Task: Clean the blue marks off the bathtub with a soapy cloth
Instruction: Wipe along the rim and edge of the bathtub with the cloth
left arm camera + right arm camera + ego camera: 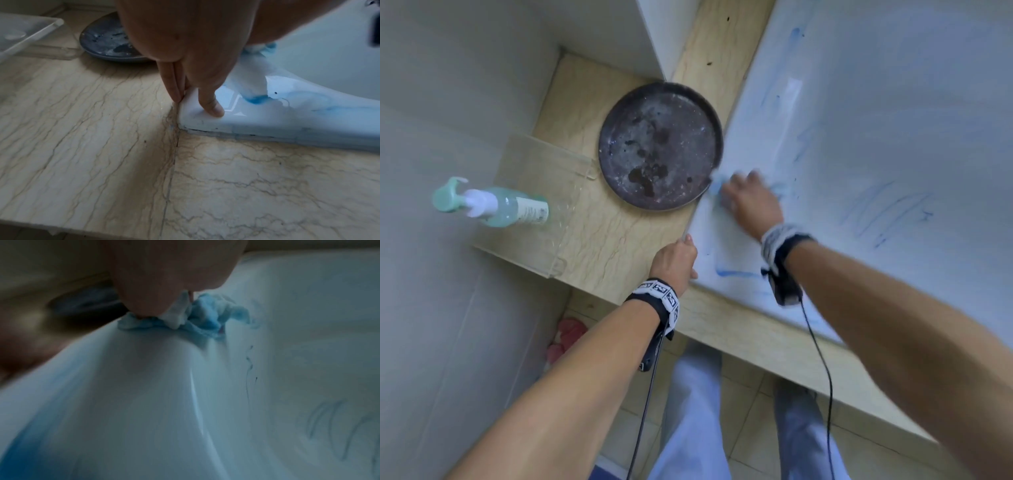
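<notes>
The white bathtub (859, 102) fills the right side, with blue scribbles (887, 212) on its inner wall and a blue streak (736, 274) on the near rim. My right hand (739, 192) grips a bunched, blue-stained cloth (717, 183) and presses it on the tub's left rim beside the plate. In the right wrist view the cloth (197, 318) is crumpled under the hand. My left hand (691, 256) rests on the tub's near corner with its fingers (174, 87) straight down the rim's edge and the thumb flat on top, holding nothing.
A dark, stained round plate (661, 147) sits on the marble ledge (602, 246) against the tub's rim. Left of it a clear tray (551, 171) holds a green pump bottle (493, 205). Walls close in on the left, and something pink (566, 337) lies on the floor.
</notes>
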Demonstrator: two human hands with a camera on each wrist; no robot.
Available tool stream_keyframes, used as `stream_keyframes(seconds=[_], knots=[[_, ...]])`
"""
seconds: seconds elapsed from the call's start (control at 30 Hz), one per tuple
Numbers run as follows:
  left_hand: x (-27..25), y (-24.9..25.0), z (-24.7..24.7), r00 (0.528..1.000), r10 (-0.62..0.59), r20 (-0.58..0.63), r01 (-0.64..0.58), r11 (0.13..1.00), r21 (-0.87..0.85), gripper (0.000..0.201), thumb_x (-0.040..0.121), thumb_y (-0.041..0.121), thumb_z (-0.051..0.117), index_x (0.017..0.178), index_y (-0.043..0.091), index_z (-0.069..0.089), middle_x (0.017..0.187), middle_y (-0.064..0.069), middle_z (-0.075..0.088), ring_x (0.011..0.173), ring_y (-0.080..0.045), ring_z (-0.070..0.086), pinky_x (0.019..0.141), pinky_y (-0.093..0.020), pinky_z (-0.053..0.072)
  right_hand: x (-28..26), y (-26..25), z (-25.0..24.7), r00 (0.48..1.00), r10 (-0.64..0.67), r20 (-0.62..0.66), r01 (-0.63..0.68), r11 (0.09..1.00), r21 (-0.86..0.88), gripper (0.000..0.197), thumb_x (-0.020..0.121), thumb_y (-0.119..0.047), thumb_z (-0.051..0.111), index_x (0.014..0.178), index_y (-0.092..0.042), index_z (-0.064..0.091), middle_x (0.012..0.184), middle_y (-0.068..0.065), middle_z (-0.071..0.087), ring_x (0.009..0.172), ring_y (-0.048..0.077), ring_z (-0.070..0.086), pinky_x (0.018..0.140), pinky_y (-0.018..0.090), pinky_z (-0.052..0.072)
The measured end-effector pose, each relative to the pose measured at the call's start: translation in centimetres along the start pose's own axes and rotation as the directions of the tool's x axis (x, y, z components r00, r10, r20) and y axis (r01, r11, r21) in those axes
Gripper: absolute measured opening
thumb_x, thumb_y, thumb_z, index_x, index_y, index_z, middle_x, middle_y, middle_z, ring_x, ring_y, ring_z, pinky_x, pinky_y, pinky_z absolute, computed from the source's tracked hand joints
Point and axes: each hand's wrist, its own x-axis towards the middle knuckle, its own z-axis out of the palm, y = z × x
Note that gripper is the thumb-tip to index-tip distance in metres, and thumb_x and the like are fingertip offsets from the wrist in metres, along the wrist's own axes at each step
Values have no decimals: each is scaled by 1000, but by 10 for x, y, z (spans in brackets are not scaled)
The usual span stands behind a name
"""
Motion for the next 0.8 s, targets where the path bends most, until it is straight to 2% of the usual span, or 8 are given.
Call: stream_keyframes(seconds=[0.1,0.2,0.33,0.5,0.6,0.7,0.73,0.8], knots=[[1,-2,5,1000,-13,-17,13,1000,11,84,88,27,73,151,-1,25,120,-11,64,103,-26,65,81,-32,54,55,42,-25,953,296,-69,-299,953,-40,26,99,-27,51,112,-7,62,111,18,56,106,40,50,73,45,47],[0,-5,11,999,-6,-37,5,1000,-19,85,89,23,72,153,0,21,120,-9,65,102,-26,65,77,-31,50,67,52,-28,948,313,-62,-318,943,-97,25,99,-27,52,114,-8,60,114,16,56,111,40,50,71,46,45],[-5,-6,12,998,-22,-66,18,998,-65,82,89,20,73,153,3,24,119,-7,66,99,-25,65,76,-31,50,31,19,-7,969,230,-83,-236,969,-67,22,97,-25,53,106,-7,63,104,16,59,100,39,54,70,46,46],[-12,-6,6,995,-50,-86,40,993,-112,65,86,24,75,141,9,44,102,-13,69,92,-31,67,72,-33,49,-44,-48,22,998,-61,-20,62,996,67,15,93,-27,62,96,-12,66,91,8,58,83,30,51,62,44,46],[-14,-5,3,994,-80,-80,66,985,-161,35,84,25,76,113,13,59,87,-8,70,82,-29,69,67,-33,50,-76,-67,36,969,-244,50,238,966,104,7,91,-20,65,94,-14,67,89,5,56,81,27,48,64,44,45],[-13,-5,3,994,-81,-75,68,984,-163,44,84,26,77,120,11,57,88,-10,71,85,-30,69,64,-32,46,-57,-49,31,901,-422,98,423,906,8,12,87,-21,71,97,-15,66,89,6,57,78,28,50,56,39,43],[-13,-5,4,995,-63,-82,51,988,-148,55,85,26,76,131,9,51,90,-11,71,89,-31,68,64,-31,42,-43,-38,28,911,-405,81,409,911,-54,14,84,-20,74,95,-15,65,89,7,58,76,29,51,56,39,43],[-12,-5,6,993,-43,-109,29,991,-128,73,88,25,74,147,7,36,97,-9,71,97,-28,66,66,-26,37,-13,-18,15,982,-176,-67,168,980,-109,13,84,-19,74,91,-12,65,88,12,60,74,33,56,56,39,47]])
